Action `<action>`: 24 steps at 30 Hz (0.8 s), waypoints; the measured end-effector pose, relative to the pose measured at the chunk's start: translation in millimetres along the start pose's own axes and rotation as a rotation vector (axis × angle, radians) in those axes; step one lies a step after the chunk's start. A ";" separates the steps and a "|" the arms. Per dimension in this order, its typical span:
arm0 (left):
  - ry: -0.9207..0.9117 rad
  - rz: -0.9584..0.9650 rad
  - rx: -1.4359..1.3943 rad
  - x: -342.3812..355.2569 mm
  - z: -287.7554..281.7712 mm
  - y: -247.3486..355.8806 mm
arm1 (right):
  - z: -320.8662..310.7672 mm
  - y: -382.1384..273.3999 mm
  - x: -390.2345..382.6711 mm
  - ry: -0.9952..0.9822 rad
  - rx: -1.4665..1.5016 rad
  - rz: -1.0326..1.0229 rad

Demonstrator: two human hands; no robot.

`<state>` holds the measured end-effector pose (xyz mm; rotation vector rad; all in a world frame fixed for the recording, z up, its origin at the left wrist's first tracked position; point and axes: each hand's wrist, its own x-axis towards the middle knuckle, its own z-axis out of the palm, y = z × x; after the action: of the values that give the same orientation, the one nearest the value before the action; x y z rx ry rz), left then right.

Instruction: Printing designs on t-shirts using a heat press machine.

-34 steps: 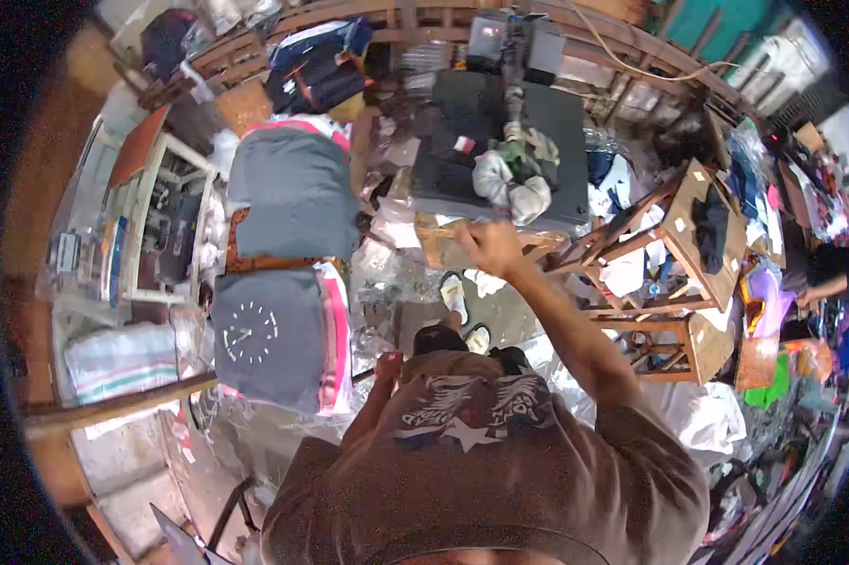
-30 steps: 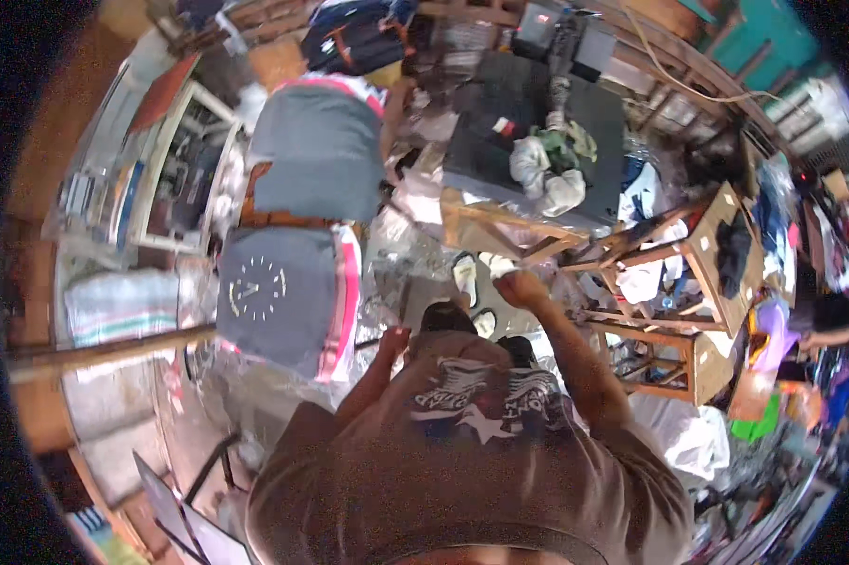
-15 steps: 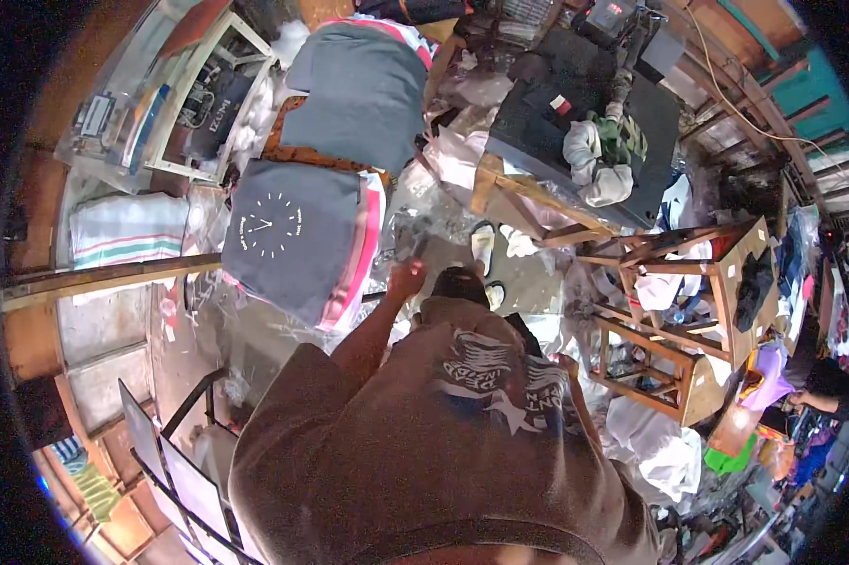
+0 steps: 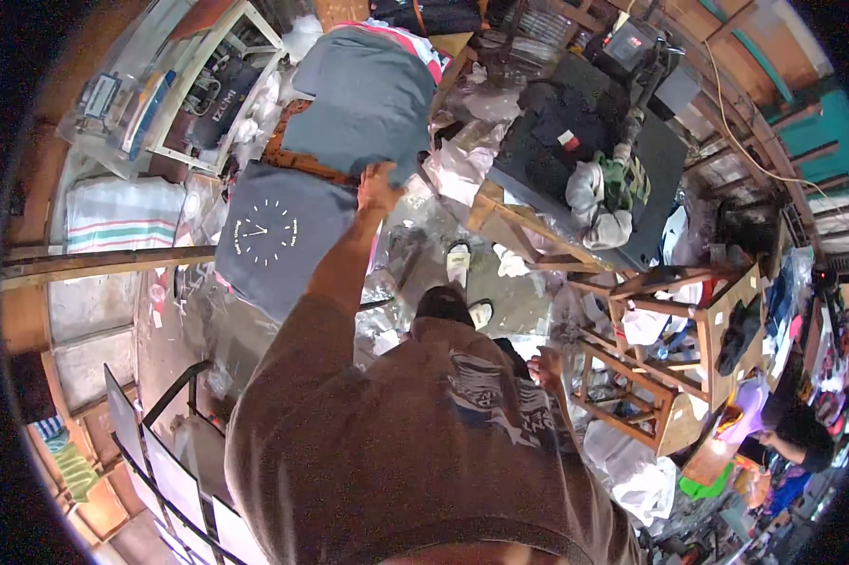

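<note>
My left hand is stretched forward, fingers apart with nothing in them. It is over the right edge of a dark grey shirt panel with a pale clock-like print, beside the near edge of a plain grey cloth. Whether it touches either fabric, I cannot tell. White and pink cloth shows under the plain grey cloth's far edge. Low at my right side hangs my right hand, small in view. Its fingers look loosely apart, and no held thing shows.
A dark table at the far right bears black garments and a grey-green bundle. Wooden stools are stacked at the right. A wooden bar crosses the left side, with a black metal rack nearer. Plastic scraps litter the floor. A person's arm shows far right.
My left hand has gone from near my body forward and left, to the edge of the grey cloths. The right hand has shifted slightly left in view as the view moved.
</note>
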<state>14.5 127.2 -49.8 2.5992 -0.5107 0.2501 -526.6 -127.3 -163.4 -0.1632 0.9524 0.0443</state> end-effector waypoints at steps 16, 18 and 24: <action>-0.297 -0.067 -0.098 42.6 13.1 -50.0 | 53.6 -68.2 15.5 0.501 -0.727 -0.213; -0.251 -0.243 -0.309 38.9 16.9 -57.9 | 56.5 -85.2 21.7 0.331 -0.711 -0.244; -0.616 -0.150 -0.209 57.0 -1.0 -46.1 | 88.0 -109.1 52.3 0.171 -0.780 -0.290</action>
<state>84.8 147.6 -53.3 2.4576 -0.5043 -0.6380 -413.3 -222.9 -143.0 -1.0357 1.0333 0.1348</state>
